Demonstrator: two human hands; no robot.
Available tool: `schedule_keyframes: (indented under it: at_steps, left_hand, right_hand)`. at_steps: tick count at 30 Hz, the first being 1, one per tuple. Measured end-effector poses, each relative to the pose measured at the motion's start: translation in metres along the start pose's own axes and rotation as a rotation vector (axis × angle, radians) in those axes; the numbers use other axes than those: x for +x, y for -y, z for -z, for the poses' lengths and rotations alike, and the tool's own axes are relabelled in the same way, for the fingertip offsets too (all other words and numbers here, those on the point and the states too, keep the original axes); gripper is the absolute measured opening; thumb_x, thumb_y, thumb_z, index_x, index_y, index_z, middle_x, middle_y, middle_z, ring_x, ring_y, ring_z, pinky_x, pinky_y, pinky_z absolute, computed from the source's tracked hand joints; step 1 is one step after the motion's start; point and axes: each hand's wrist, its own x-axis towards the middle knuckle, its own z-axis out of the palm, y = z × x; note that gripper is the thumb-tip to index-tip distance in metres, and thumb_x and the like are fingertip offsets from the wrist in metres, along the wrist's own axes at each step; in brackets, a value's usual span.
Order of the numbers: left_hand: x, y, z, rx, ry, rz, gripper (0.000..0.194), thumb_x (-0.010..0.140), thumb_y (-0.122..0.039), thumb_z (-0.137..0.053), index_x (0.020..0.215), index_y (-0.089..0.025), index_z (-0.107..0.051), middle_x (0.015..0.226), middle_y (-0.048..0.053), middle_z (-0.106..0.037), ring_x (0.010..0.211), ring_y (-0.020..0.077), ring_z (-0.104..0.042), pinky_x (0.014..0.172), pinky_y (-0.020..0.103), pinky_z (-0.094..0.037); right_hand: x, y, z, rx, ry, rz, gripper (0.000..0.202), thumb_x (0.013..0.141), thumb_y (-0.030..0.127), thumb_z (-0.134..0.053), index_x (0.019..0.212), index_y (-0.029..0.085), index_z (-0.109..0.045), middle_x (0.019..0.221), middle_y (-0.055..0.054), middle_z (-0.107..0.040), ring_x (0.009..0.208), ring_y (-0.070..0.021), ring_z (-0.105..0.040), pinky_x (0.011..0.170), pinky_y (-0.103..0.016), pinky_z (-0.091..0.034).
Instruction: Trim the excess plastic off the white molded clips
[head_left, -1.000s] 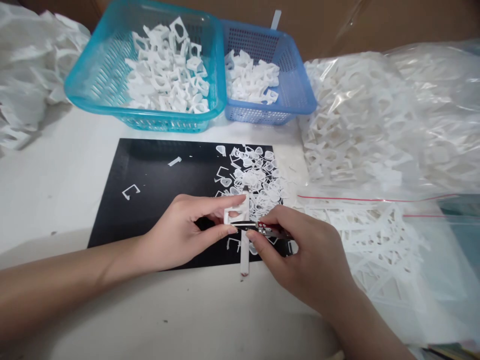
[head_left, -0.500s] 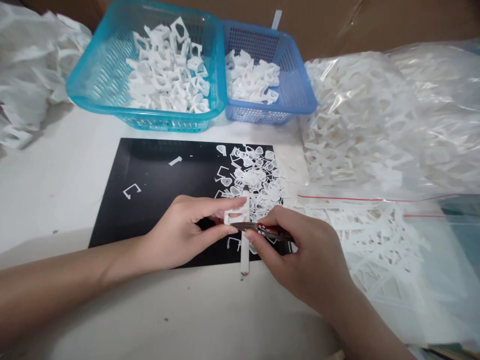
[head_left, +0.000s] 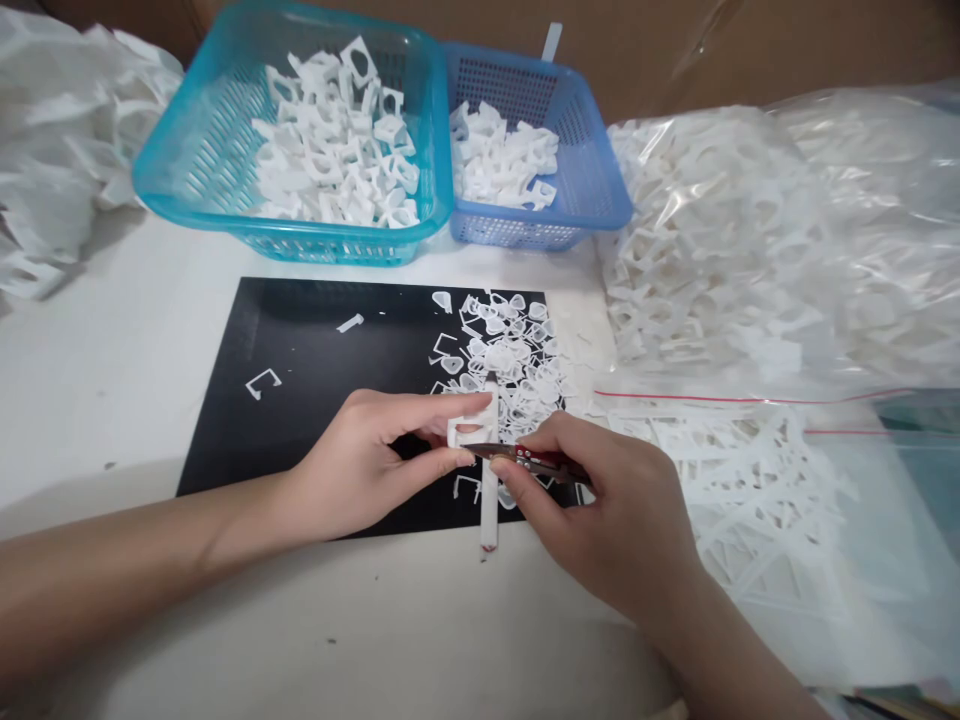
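10 o'clock: crumpled plastic bag (head_left: 67, 150). 11 o'clock: teal basket (head_left: 315, 231), heaped with white pieces. 8 o'clock: left hand (head_left: 360, 452), thumb and fingers pinching white frame part (head_left: 471, 438) over black mat (head_left: 315, 335); part sits just off centre, toward 6 o'clock. Snips (head_left: 523, 452): blades along part's lower edge, contact indeterminate. 1 o'clock: blue basket (head_left: 555, 217). 4 o'clock: right hand (head_left: 622, 500), fingers closed around the snips. 2 o'clock: clear bag (head_left: 720, 250).
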Motion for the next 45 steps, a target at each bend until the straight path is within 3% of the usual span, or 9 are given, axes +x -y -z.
schedule_keyframes:
  at_steps: [5, 21, 28, 37, 45]
  left_hand:
    - [0.0010, 0.0016, 0.0016, 0.068, -0.016, -0.041, 0.044, 0.078, -0.010, -0.073, 0.122, -0.016, -0.067, 0.079, 0.001, -0.076, 0.064, 0.0097, -0.069, 0.066, 0.015, -0.057]
    - [0.0016, 0.0010, 0.0023, 0.086, -0.034, -0.132, 0.046, 0.077, -0.002, -0.072, 0.121, -0.015, -0.066, 0.087, 0.002, -0.078, 0.070, 0.0085, -0.072, 0.068, 0.011, -0.057]
    - [0.0023, 0.0018, 0.0032, 0.125, -0.035, -0.138, 0.042, 0.078, -0.006, -0.072, 0.119, -0.017, -0.068, 0.085, 0.003, -0.078, 0.065, 0.0097, -0.071, 0.062, 0.014, -0.057]
    - [0.0017, 0.0022, 0.0017, 0.091, -0.037, -0.126, 0.039, 0.077, -0.006, -0.073, 0.116, -0.008, -0.068, 0.089, 0.007, -0.079, 0.070, 0.0092, -0.072, 0.069, 0.010, -0.056]
    - [0.0021, 0.0022, 0.0016, 0.061, -0.016, -0.119, 0.040, 0.078, -0.005, -0.072, 0.117, -0.010, -0.068, 0.088, 0.005, -0.079, 0.071, 0.0095, -0.073, 0.071, 0.010, -0.057]
  right_hand:
    - [0.0029, -0.0024, 0.0012, 0.073, 0.057, -0.072, 0.020, 0.078, 0.030, -0.065, 0.066, 0.020, -0.053, 0.053, 0.006, -0.055, 0.047, -0.0087, -0.049, 0.047, -0.021, -0.034]
    - [0.0030, -0.0051, -0.0003, 0.121, 0.125, -0.089, 0.021, 0.079, 0.032, -0.066, 0.067, 0.020, -0.054, 0.054, 0.007, -0.052, 0.048, -0.0070, -0.044, 0.047, -0.020, -0.032]
    - [0.0038, -0.0060, -0.0003, 0.123, 0.117, -0.079, 0.021, 0.079, 0.033, -0.066, 0.067, 0.020, -0.054, 0.053, 0.007, -0.052, 0.047, -0.0072, -0.044, 0.047, -0.020, -0.032]
    - [0.0044, -0.0063, -0.0023, 0.114, 0.099, -0.071, 0.022, 0.078, 0.033, -0.067, 0.066, 0.020, -0.054, 0.053, 0.007, -0.051, 0.047, -0.0070, -0.044, 0.046, -0.020, -0.031]
    - [0.0035, -0.0051, -0.0007, 0.088, 0.091, -0.055, 0.025, 0.077, 0.032, -0.068, 0.062, 0.020, -0.051, 0.051, 0.007, -0.051, 0.046, -0.0066, -0.043, 0.045, -0.019, -0.030]
